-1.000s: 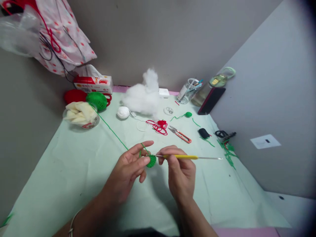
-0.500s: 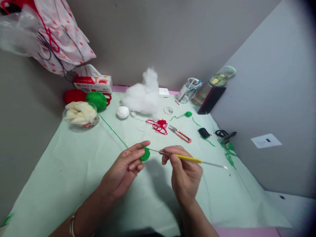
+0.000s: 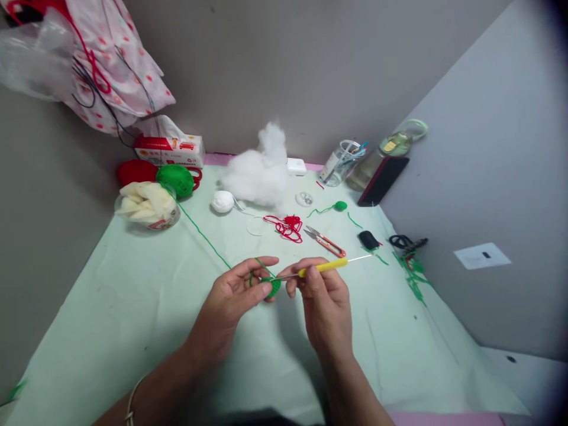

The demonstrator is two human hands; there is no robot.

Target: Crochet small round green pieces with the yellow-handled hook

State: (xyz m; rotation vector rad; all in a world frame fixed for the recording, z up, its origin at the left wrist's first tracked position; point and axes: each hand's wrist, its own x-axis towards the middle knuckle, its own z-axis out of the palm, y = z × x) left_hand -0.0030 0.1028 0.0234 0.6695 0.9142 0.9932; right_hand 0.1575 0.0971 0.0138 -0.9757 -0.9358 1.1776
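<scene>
Between the thumb and fingers of my left hand (image 3: pixel 231 299) is a small round green crochet piece (image 3: pixel 275 287). Green yarn (image 3: pixel 202 234) passes over my left index finger and runs back to a green ball (image 3: pixel 176 180) at the back left. My right hand (image 3: pixel 326 302) grips the yellow handle of a crochet hook (image 3: pixel 326 267). The hook's metal tip touches the top of the green piece, and its other thin end points up to the right.
Beyond my hands lie red yarn (image 3: pixel 290 228), orange snips (image 3: pixel 328 242), a white ball (image 3: pixel 222 202) and white stuffing (image 3: pixel 260 174). A tub (image 3: pixel 164 222) stands left; a pen jar (image 3: pixel 335 168), bottle (image 3: pixel 366 168) and phone (image 3: pixel 384 180) stand back right.
The green piece and my left hand have shifted slightly right. The hook's far end has swung upward and left, and its tip now meets the piece. Yarn stands raised from my left index finger.
</scene>
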